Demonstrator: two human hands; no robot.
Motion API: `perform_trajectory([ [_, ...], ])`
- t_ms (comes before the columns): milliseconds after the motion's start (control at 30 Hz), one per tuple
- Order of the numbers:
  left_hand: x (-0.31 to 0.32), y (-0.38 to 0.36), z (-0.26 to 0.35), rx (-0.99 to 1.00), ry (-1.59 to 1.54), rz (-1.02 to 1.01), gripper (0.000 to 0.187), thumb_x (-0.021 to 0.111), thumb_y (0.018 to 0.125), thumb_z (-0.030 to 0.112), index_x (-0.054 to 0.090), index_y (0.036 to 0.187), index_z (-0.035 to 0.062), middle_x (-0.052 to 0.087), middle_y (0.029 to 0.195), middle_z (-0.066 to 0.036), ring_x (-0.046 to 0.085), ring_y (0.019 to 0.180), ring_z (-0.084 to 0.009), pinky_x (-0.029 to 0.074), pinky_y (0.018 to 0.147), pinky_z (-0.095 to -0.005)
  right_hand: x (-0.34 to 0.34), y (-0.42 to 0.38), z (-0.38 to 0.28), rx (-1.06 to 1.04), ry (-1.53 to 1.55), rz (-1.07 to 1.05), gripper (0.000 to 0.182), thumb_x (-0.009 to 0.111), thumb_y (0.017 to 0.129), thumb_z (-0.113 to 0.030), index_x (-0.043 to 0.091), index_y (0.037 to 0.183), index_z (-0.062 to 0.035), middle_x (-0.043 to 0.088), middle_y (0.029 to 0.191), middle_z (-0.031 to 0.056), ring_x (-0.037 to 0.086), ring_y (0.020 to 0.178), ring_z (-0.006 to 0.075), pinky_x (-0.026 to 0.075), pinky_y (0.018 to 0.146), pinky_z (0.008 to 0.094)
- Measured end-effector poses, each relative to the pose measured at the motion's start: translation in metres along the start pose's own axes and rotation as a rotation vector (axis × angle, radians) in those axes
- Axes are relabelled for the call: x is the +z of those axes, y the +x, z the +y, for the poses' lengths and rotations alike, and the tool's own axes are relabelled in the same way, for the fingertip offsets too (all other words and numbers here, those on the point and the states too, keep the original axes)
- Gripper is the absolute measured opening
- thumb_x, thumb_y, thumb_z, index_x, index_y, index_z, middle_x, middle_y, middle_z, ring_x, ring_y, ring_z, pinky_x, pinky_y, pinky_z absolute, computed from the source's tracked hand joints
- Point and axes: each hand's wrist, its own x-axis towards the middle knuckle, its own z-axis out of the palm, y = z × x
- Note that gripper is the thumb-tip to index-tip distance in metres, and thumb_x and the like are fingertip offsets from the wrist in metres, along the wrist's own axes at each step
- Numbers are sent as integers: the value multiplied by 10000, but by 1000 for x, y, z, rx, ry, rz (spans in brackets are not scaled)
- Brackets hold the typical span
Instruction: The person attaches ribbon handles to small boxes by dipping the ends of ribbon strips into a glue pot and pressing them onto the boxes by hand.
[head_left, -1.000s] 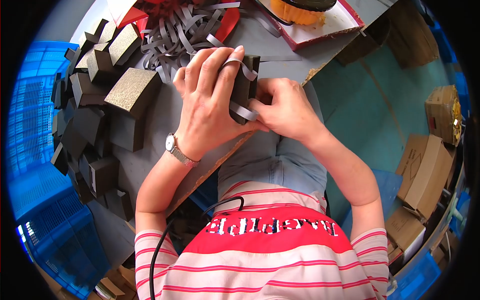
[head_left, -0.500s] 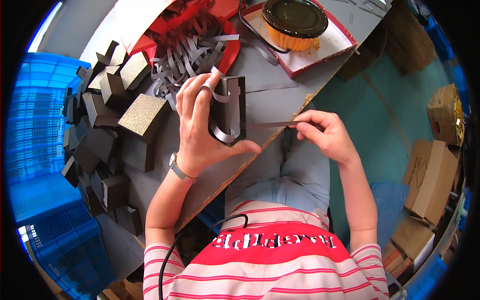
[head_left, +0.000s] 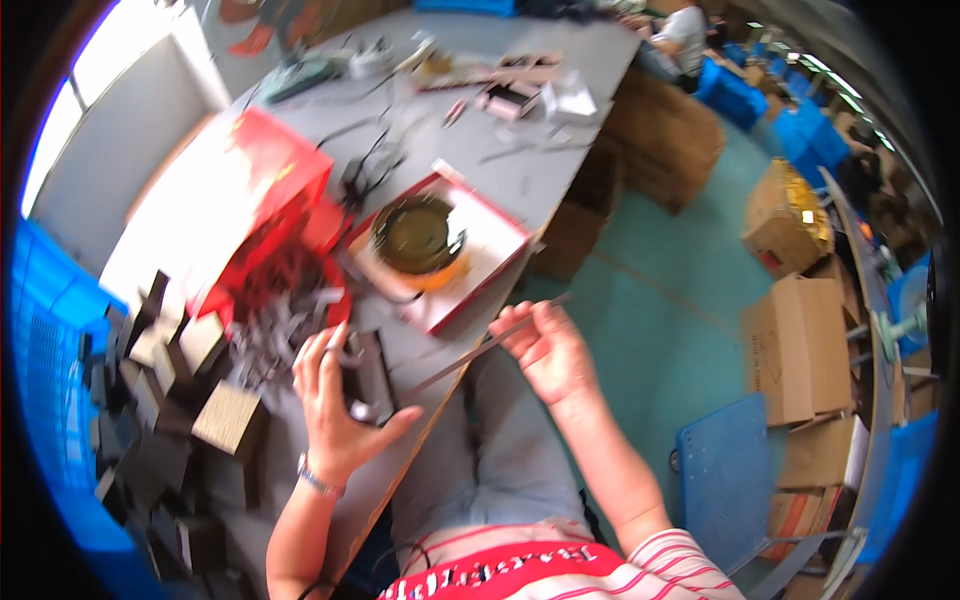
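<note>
One grey tabletop [head_left: 530,178] carries a red-edged tray [head_left: 495,242]; on that tray's near side is a dark box [head_left: 372,372], with a thin dark strip [head_left: 456,364] just beside it. Steadying the box while keeping the strip straight seems wise. Nearer than the tray, the left hand [head_left: 340,424] spreads against the box, thumb out; the right hand [head_left: 548,354], palm partly up, pinches the strip.
</note>
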Motion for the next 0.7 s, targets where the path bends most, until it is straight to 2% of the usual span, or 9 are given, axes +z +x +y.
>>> perform_trajectory([
  [33,2,1,-2,24,3,8,1045,892,581,459,446,1407,2,493,1347,-183,423,1289,-381,290,1103,-498,0,2,-1,35,73,-39,163,658,962,-217,663,996,-58,707,964,102,700,949,279,567,916,425],
  [67,3,3,0,15,11,12,1012,881,588,432,449,1393,-4,494,1346,-181,422,1289,-384,287,1106,-499,2,6,2,16,106,-6,154,653,966,-214,658,979,-61,699,923,83,699,885,221,577,894,405],
  [100,5,4,-1,29,-12,22,966,863,602,389,448,1377,-11,494,1349,-181,421,1288,-387,285,1112,-500,-3,10,1,56,118,-50,141,652,968,-209,648,970,-68,686,902,58,681,821,152,584,868,367],
  [133,10,4,-4,74,-23,55,946,852,609,365,446,1374,-14,495,1350,-181,421,1288,-387,284,1114,-501,8,10,-5,93,97,-12,135,653,970,-200,641,978,-67,657,854,31,633,734,99,571,775,302],
  [200,13,7,-5,99,-13,73,906,828,621,314,442,1369,-22,489,1357,-182,417,1291,-388,284,1118,-504,20,15,-9,110,-16,13,137,648,978,-194,638,985,-58,621,806,10,559,654,76,515,661,257],
  [233,13,7,-4,83,1,60,907,828,620,314,444,1370,-21,487,1353,-181,413,1292,-386,284,1119,-500,30,16,-11,104,-93,37,148,654,977,-196,636,986,-49,590,772,1,493,618,64,444,591,234],
  [467,21,20,6,60,-3,34,951,839,594,336,441,1388,-4,470,1332,-170,406,1283,-374,288,1105,-495,38,40,-20,130,-424,-80,122,675,959,-185,639,939,-69,586,768,-13,421,595,37,377,549,203],
  [633,32,26,5,14,-14,38,957,845,587,354,446,1382,1,468,1335,-175,416,1273,-374,287,1103,-493,43,51,-16,14,-507,-16,99,661,967,-180,637,959,-84,645,851,7,580,694,64,517,665,222],
  [700,37,26,2,0,1,55,956,847,590,365,449,1381,3,469,1335,-175,418,1273,-372,286,1102,-494,43,54,-19,80,-482,-4,82,652,970,-154,630,973,-75,642,849,20,538,643,54,477,602,216],
])
